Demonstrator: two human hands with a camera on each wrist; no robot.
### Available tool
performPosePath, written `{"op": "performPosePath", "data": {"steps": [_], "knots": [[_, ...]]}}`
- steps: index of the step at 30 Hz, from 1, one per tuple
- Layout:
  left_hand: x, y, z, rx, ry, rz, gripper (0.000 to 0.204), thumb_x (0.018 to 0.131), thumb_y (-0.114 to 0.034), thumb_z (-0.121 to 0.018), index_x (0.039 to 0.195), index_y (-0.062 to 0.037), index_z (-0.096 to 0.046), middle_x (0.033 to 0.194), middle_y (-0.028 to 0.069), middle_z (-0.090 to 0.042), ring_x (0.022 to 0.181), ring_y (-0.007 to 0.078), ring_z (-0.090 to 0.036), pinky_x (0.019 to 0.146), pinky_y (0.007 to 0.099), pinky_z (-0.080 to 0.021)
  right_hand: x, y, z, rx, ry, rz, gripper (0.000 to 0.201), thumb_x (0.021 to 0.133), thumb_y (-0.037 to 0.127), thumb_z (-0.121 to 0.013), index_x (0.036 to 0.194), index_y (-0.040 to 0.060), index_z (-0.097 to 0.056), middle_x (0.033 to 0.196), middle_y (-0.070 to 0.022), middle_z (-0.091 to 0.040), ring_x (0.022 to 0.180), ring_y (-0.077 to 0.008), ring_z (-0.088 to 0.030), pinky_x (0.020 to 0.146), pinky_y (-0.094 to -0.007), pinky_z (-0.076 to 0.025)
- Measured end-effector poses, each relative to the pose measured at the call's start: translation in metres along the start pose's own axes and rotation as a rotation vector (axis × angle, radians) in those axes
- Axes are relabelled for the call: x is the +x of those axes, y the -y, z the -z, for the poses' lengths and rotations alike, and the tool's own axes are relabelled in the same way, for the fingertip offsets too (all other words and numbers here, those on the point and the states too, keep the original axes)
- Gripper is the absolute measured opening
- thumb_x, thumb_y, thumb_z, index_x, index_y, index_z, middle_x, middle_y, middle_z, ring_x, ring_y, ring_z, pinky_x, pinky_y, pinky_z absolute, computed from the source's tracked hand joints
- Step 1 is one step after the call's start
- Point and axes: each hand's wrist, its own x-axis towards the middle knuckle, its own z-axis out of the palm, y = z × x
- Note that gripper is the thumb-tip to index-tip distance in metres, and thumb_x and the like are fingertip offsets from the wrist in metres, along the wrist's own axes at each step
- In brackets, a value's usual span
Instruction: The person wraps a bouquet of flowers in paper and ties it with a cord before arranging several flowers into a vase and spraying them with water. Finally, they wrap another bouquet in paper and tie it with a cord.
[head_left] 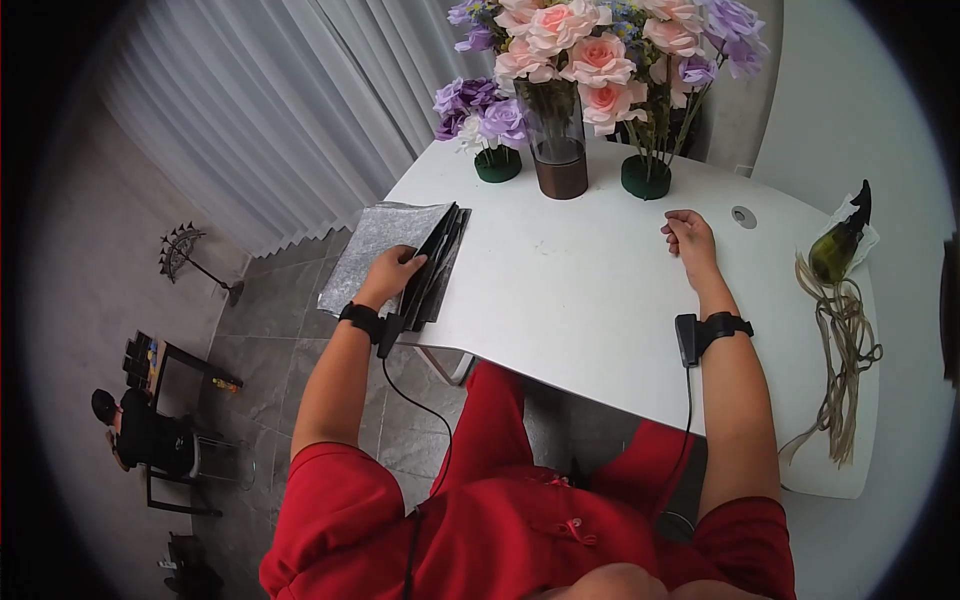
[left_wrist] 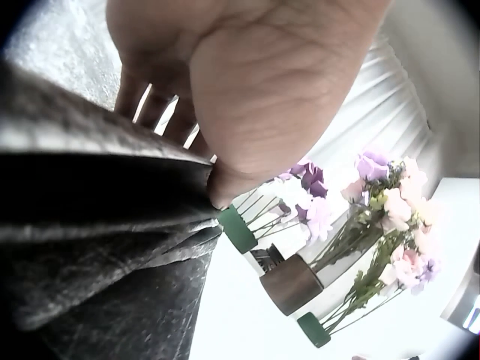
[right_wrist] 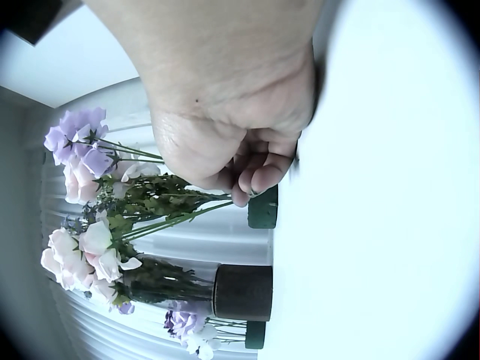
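The pile of crinkly silver-grey and black folded sheets (head_left: 375,232) sits at the left end of the smooth white surface (head_left: 570,290), and the left hand (head_left: 388,277) has it by the inner edge, thumb on one side, fingers on the other. My guess: light for its bulk, floppy, creases easily, and the layers probably slide on each other. I'd take hold right at that folded edge, deep enough to get every layer, with a palm under the far side so it doesn't fan out.

The right hand (head_left: 692,245) rests on the surface with fingers loosely curled, nothing visible in them.

Now the views: the left wrist cam looks into the dark gap between layers and shows fingers behind the sheet, which the head cam hides. The right wrist cam gives you the curled fingertips from the palm side. Only the head cam gets the bundle of flat tan cords (head_left: 843,370) over on the right, and, way back, a seated person in black (head_left: 155,430).
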Motion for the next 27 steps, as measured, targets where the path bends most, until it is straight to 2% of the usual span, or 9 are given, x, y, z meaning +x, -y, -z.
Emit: {"op": "performPosePath", "data": {"steps": [3,5,9,12,15,17,19,23,27], "knots": [[0.005,0.006,0.011,-0.067,0.037,0.072,0.039,0.087,-0.027,-0.061,0.108,0.0049,-0.061,0.094,0.0156,-0.067,0.088,0.0238,-0.063,0.082,0.0332,-0.047,0.001,0.0,0.0,-0.012,-0.004,-0.002,0.017,0.088,0.011,-0.051,0.101,0.0023,-0.057,0.079,-0.0023,-0.058,0.062,-0.0052,-0.047,0.054,-0.0191,-0.042],[0.008,0.011,0.013,-0.075,-0.002,0.032,0.033,0.088,-0.025,-0.06,0.104,0.0039,-0.063,0.088,0.0121,-0.067,0.084,0.0208,-0.063,0.075,0.0321,-0.049,0.001,0.0,0.001,0.002,0.001,-0.003,0.017,0.087,0.008,-0.05,0.102,0.0016,-0.057,0.08,-0.0042,-0.061,0.061,-0.0059,-0.049,0.054,-0.0195,-0.044],[0.009,0.007,0.013,-0.327,0.018,0.154,0.028,0.087,-0.025,-0.061,0.096,0.0004,-0.065,0.082,0.0068,-0.066,0.075,0.015,-0.063,0.063,0.0289,-0.049,0.001,0.001,0.001,0.014,0.006,-0.019,0.017,0.088,0.008,-0.05,0.101,0.0018,-0.058,0.079,-0.004,-0.061,0.061,-0.0057,-0.049,0.054,-0.0193,-0.043],[-0.003,-0.02,0.01,0.057,-0.09,-0.044,0.044,0.078,-0.035,-0.07,0.101,0.002,-0.064,0.09,0.0142,-0.067,0.084,0.0282,-0.064,0.077,0.0343,-0.05,0.002,-0.001,-0.001,-0.006,-0.003,-0.005,0.016,0.088,0.008,-0.05,0.101,0.0019,-0.058,0.079,-0.0039,-0.061,0.062,-0.0057,-0.049,0.054,-0.0192,-0.043],[-0.006,-0.016,-0.003,0.298,-0.087,-0.156,0.049,0.075,-0.036,-0.071,0.105,0.0024,-0.063,0.094,0.0155,-0.067,0.087,0.0302,-0.064,0.078,0.0372,-0.05,0.003,-0.002,0.002,-0.003,-0.005,0.003,0.017,0.087,0.008,-0.05,0.101,0.0019,-0.058,0.079,-0.004,-0.061,0.062,-0.0057,-0.05,0.054,-0.0194,-0.044],[0.0,-0.007,-0.004,0.286,-0.062,-0.146,0.046,0.075,-0.033,-0.071,0.106,0.0009,-0.064,0.095,0.0165,-0.067,0.089,0.0307,-0.063,0.08,0.0369,-0.048,0.002,0.0,0.002,0.0,0.013,-0.008,0.017,0.087,0.008,-0.051,0.101,0.0017,-0.058,0.079,-0.004,-0.061,0.062,-0.0057,-0.05,0.054,-0.0197,-0.044],[0.007,0.001,-0.002,0.163,-0.008,0.046,0.038,0.078,-0.028,-0.066,0.102,0.0015,-0.065,0.092,0.0182,-0.067,0.086,0.0316,-0.064,0.08,0.0371,-0.049,0.002,0.002,0.002,-0.007,0.008,-0.013,0.017,0.087,0.008,-0.05,0.102,0.0016,-0.058,0.08,-0.0041,-0.061,0.062,-0.0057,-0.05,0.054,-0.0197,-0.044],[0.008,0.019,0.004,0.074,-0.149,0.013,0.029,0.079,-0.019,-0.056,0.094,0.0042,-0.065,0.086,0.0234,-0.066,0.085,0.0361,-0.064,0.078,0.0394,-0.049,0.003,0.002,0.002,-0.005,0.008,-0.022,0.018,0.088,0.008,-0.05,0.102,0.0015,-0.058,0.079,-0.004,-0.061,0.062,-0.0058,-0.049,0.054,-0.0194,-0.044],[-0.001,0.012,0.021,-0.049,-0.27,0.023,0.027,0.081,-0.017,-0.056,0.095,0.0049,-0.064,0.083,0.0191,-0.067,0.078,0.0275,-0.065,0.073,0.0351,-0.048,0.003,0.001,0.002,-0.008,0.009,-0.022,0.018,0.088,0.009,-0.05,0.103,0.0015,-0.057,0.079,-0.0039,-0.061,0.062,-0.0058,-0.05,0.054,-0.0192,-0.044]]}}
